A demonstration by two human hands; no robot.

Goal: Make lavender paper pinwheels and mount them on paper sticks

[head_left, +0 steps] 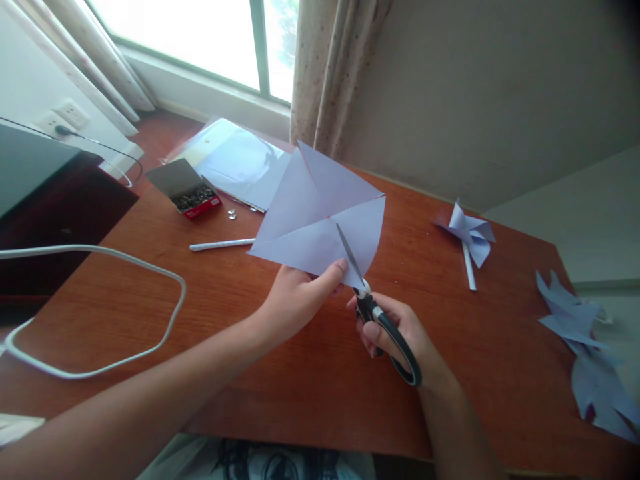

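My left hand point(305, 293) pinches the near edge of a square sheet of paper point(310, 207), its thumb on top. The sheet is held above the desk, with diagonal creases and slits running in from its corners. In my right hand point(395, 327) is a pair of scissors point(373, 310) with black and grey handles. One blade lies over the paper's near right corner, its tip pointing toward the middle; the other blade is hidden beneath the sheet. Behind the paper, a rolled paper stick point(223, 245) pokes out to the left on the desk.
A red box of thumbtacks point(200, 200) stands open, with loose tacks point(231, 214) beside it. Plastic-wrapped paper point(235, 157) lies near the window. A paper pinwheel point(470, 233) rests at right, near cut paper pieces point(585, 340). A white cable point(183, 293) loops across the desk's left side.
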